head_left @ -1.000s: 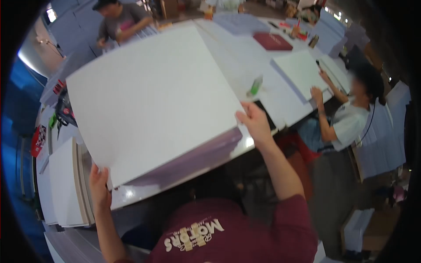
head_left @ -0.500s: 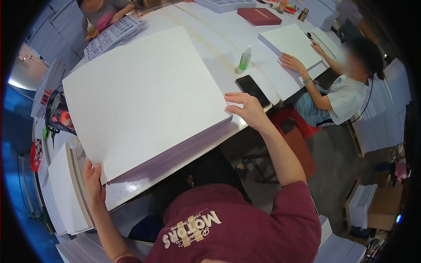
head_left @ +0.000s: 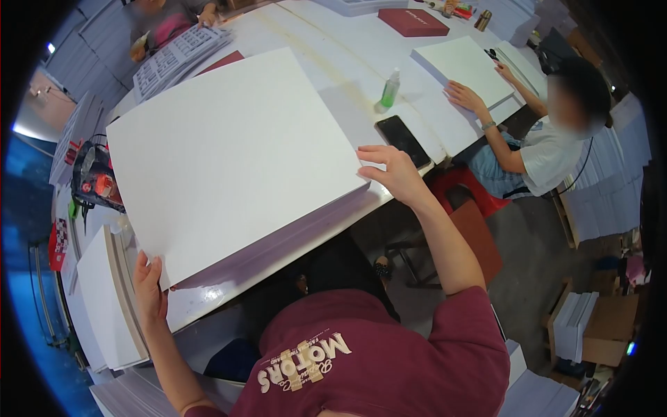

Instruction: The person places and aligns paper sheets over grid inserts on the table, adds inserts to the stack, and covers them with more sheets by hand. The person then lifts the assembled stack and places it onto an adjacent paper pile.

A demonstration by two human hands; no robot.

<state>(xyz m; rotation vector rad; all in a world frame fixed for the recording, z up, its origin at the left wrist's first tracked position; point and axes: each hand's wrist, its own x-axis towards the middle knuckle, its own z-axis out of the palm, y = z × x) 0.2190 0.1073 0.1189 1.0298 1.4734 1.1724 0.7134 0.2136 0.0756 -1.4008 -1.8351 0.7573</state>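
Note:
A large, thick, white rectangular slab (head_left: 233, 167) lies in front of me near the table edge; whether it is a box or a stack of boards I cannot tell. My left hand (head_left: 150, 281) grips its near left corner, thumb up along the side and some fingertips showing below. At the near right corner, my right hand (head_left: 392, 170) holds the edge between bent fingers and thumb. The slab's near side is in shade, and its underside is hidden.
Right of the slab are a black phone (head_left: 403, 140) and a green spray bottle (head_left: 390, 89). A co-worker's hands (head_left: 467, 96) rest by another white stack (head_left: 464, 66). Farther off are a red box (head_left: 413, 23) and printed grey sheets (head_left: 177, 59) before another person. A black basket (head_left: 94, 177) stands left.
The slab's far edge has shifted slightly toward me, and a red piece now shows behind it. My hands stay at its corners. The person across has moved a hand over the grey sheets.

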